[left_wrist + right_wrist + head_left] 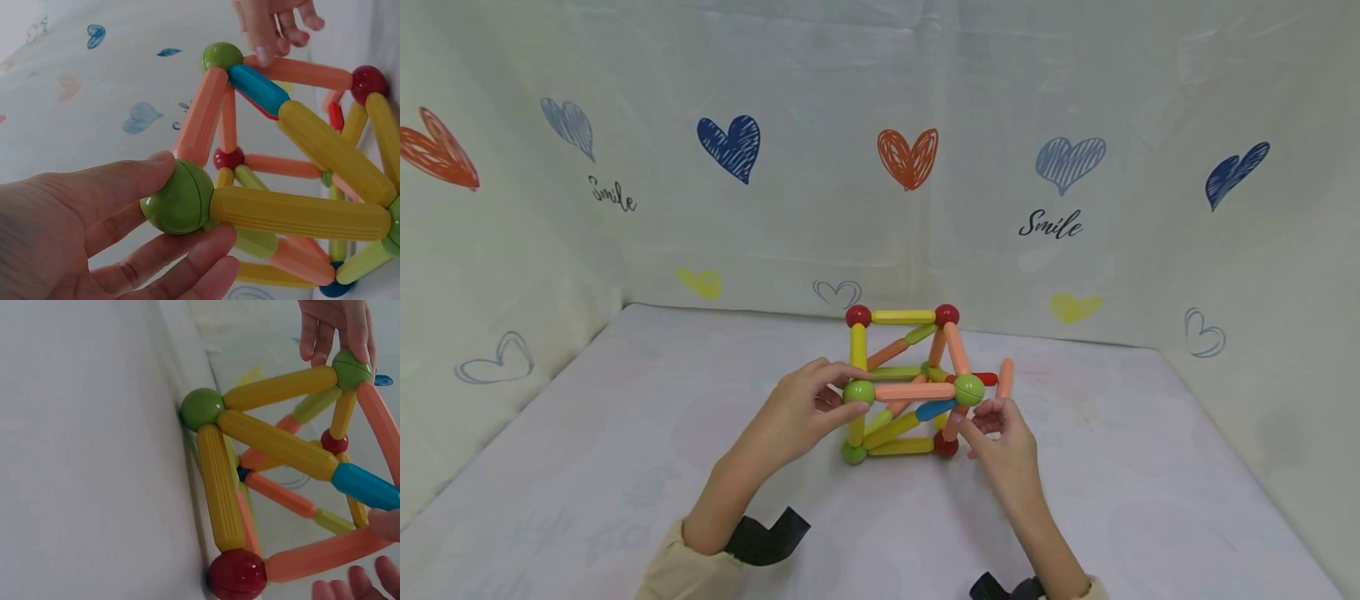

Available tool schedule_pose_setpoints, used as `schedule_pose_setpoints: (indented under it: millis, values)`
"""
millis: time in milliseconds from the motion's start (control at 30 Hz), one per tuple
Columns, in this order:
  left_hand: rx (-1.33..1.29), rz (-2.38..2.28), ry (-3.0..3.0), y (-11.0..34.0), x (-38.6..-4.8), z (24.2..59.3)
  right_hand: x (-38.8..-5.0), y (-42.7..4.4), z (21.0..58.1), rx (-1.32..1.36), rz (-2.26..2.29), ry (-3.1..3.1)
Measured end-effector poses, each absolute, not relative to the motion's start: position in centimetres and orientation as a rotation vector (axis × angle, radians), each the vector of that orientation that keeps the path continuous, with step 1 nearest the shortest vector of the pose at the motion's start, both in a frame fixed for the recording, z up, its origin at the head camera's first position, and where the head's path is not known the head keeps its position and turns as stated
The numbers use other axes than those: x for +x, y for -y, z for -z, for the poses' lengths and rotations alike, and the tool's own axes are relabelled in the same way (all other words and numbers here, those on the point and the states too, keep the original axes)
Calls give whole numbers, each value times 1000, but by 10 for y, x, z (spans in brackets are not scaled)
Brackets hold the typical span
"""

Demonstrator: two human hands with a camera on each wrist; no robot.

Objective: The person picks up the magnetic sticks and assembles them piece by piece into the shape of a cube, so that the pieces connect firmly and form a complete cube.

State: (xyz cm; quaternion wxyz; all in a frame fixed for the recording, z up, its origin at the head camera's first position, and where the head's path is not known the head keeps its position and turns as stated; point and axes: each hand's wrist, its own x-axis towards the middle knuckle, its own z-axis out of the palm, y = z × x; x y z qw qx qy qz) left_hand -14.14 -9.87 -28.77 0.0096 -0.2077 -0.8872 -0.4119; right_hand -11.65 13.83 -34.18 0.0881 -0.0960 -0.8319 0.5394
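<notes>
A box-like frame of coloured sticks and balls [904,317] stands on the table. My left hand [801,408] pinches the green ball [180,199] at its upper left front corner, thumb on one side and fingers on the other. From that ball an orange stick [913,392] runs across to another green ball [969,389]. My right hand [1011,446] is at the right front side, its thumb touching the upright orange stick [325,555] near the top; its other fingers are loosely bent, apart from the stick. A blue-and-yellow diagonal [281,445] crosses the front face.
Behind the right hand, a loose-looking orange stick [1005,378] and a red stick end [987,378] show; how they join is unclear. The white table [625,467] meets a white cloth backdrop [820,208] printed with hearts. Black straps [767,537] sit at the wrists.
</notes>
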Motion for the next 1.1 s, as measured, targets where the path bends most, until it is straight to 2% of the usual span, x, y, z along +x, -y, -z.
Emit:
schedule_pose_setpoints:
  millis: [433,733,833,967,1100]
  values:
    - [-661,1338,2804,100,-141,287,-126,-160,345,-2,-1575,2743]
    - [-782,1363,2832,101,-137,284,-129,-199,337,486,-1697,2916]
    - [-806,1364,2821,100,-137,283,-133,-207,341,311,-1677,2955]
    - [-855,1384,2801,100,-135,282,-148,-215,350,-173,-1582,2965]
    - [-856,1386,2817,100,-133,280,-173,-221,356,-492,-1421,2980]
